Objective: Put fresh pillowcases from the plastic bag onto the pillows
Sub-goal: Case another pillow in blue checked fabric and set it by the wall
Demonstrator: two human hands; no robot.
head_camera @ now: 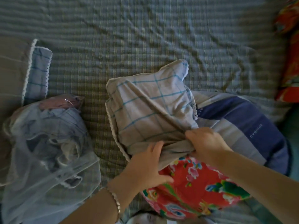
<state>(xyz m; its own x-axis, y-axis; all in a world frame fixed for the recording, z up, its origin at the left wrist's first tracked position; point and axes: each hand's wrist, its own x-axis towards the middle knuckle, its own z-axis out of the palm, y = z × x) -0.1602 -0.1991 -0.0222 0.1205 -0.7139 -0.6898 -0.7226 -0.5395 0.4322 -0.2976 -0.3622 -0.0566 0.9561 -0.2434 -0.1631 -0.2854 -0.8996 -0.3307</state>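
A pale checked pillowcase (150, 107) with a lace edge covers the far half of a red floral pillow (197, 188) on the bed, in the middle of the head view. My right hand (205, 141) grips the bunched open edge of that pillowcase. My left hand (148, 165) holds the same edge on the left, its fingers against the red pillow. The clear plastic bag (48, 152) lies at the left with crumpled bluish fabric inside. A pillow in a matching checked pillowcase (38, 73) lies at the far left.
A grey-green checked bedsheet (145, 38) covers the bed. A blue and grey striped pillow (242, 126) lies under and right of the one I hold. Another red floral cloth (289, 50) sits at the right edge. A brownish cloth (11, 75) lies at the far left.
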